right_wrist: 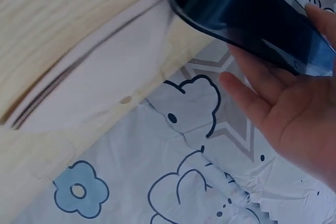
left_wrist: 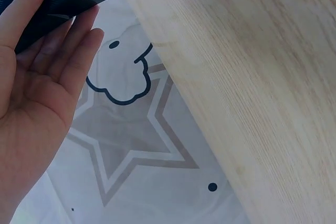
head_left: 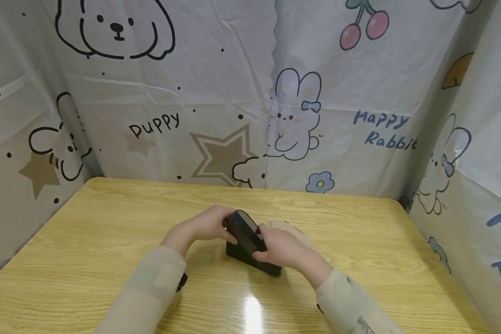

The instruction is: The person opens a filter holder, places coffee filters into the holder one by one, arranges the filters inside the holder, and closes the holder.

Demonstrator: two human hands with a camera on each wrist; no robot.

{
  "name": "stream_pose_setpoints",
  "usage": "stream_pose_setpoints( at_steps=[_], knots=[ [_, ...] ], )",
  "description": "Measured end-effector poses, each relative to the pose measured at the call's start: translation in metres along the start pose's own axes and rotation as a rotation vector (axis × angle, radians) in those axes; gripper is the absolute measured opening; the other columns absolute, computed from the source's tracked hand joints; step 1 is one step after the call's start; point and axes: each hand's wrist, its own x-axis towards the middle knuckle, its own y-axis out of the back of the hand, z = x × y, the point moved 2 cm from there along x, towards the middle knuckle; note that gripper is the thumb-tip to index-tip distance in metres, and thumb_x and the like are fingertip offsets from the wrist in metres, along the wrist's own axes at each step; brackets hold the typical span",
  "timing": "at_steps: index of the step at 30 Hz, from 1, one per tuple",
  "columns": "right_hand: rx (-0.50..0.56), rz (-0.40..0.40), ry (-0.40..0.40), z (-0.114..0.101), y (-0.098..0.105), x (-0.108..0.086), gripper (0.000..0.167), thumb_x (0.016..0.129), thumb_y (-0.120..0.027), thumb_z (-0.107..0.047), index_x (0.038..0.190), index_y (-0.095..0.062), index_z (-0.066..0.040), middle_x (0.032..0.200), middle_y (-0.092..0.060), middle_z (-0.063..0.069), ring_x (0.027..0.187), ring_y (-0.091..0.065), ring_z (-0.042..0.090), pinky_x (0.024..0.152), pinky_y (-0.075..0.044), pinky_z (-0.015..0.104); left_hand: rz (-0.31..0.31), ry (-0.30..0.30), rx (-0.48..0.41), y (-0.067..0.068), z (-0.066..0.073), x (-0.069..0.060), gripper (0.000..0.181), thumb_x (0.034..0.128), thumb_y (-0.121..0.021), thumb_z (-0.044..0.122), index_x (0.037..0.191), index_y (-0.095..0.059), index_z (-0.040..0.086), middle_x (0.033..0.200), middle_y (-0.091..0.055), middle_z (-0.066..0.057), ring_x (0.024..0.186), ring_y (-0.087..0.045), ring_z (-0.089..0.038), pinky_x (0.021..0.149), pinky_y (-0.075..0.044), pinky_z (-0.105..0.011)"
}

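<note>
A black, oblong case-like object [head_left: 243,232] with a rounded end and a greyish upper face is held tilted between both hands. A darker black part with a straight lower edge [head_left: 254,262] shows beneath it, near the table; whether the two are joined I cannot tell. My left hand [head_left: 213,225] grips the far left end, thumb on one side and fingers on the other. At the nearer right end, my right hand [head_left: 281,246] holds the object between thumb and fingers. The right wrist view shows its glossy dark body [right_wrist: 241,19] with a see-through edge.
Behind my right hand lies a flat beige item [head_left: 292,228] with a curved outline; the right wrist view shows dark stripes along its edge. The wooden table [head_left: 108,222] is bordered by printed cloth walls [head_left: 171,153] at the back and both sides.
</note>
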Motion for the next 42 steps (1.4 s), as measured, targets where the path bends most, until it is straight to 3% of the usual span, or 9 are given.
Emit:
stream_pose_setpoints(
  at_steps=[5,12,23,29,35,42],
  knots=[
    [0.074,0.085,0.006,-0.013,0.006,0.008,0.054,0.084,-0.066,-0.044,0.117,-0.051,-0.005,0.094,-0.064,0.008,0.073,-0.059,0.014,0.062,-0.047,0.029,-0.007,0.006,0.024,-0.001,-0.001,0.000,0.037,0.0736,-0.078,0.008,0.108,-0.063,0.007,0.100,-0.068,-0.004,0.086,-0.061,-0.010,0.080,-0.050,-0.029],
    [0.137,0.199,0.027,-0.024,0.013,0.012,0.046,0.084,-0.069,-0.034,0.116,-0.053,-0.006,0.102,-0.065,0.009,0.082,-0.060,0.017,0.069,-0.050,0.032,-0.008,-0.001,0.022,-0.002,0.001,0.001,0.038,0.0737,-0.079,0.010,0.108,-0.063,0.007,0.101,-0.068,-0.005,0.086,-0.059,-0.010,0.081,-0.050,-0.029],
    [0.232,0.223,-0.002,-0.014,0.029,-0.004,0.038,0.081,-0.072,-0.026,0.111,-0.054,-0.010,0.091,-0.062,0.002,0.079,-0.057,0.014,0.068,-0.048,0.030,0.011,-0.002,0.094,0.001,0.002,-0.005,0.029,0.0714,-0.081,0.012,0.090,-0.059,0.008,0.082,-0.061,0.000,0.071,-0.050,-0.009,0.069,-0.044,-0.025],
    [0.276,0.204,0.037,-0.009,0.036,-0.012,0.034,0.080,-0.072,-0.022,0.106,-0.052,-0.010,0.084,-0.059,0.002,0.073,-0.052,0.013,0.063,-0.044,0.027,0.008,0.017,0.083,0.001,0.001,-0.009,0.030,0.0717,-0.081,0.013,0.089,-0.056,0.009,0.081,-0.058,0.000,0.069,-0.050,-0.010,0.066,-0.044,-0.025],
    [0.355,0.153,0.060,0.000,0.042,-0.019,0.030,0.082,-0.070,-0.018,0.104,-0.052,-0.008,0.090,-0.059,0.005,0.080,-0.054,0.014,0.070,-0.046,0.028,0.018,0.054,0.089,-0.001,-0.001,-0.010,0.044,0.0713,-0.081,0.016,0.106,-0.057,0.004,0.092,-0.060,-0.005,0.069,-0.051,-0.011,0.066,-0.045,-0.026],
    [0.437,0.109,0.072,0.016,0.047,-0.027,0.028,0.082,-0.070,-0.017,0.100,-0.051,-0.006,0.091,-0.057,0.007,0.081,-0.056,0.015,0.069,-0.048,0.028,0.017,0.094,0.091,-0.001,-0.001,-0.011,0.066,0.0711,-0.081,0.018,0.126,-0.049,-0.001,0.112,-0.058,-0.012,0.075,-0.051,-0.013,0.070,-0.046,-0.029]
  ],
)
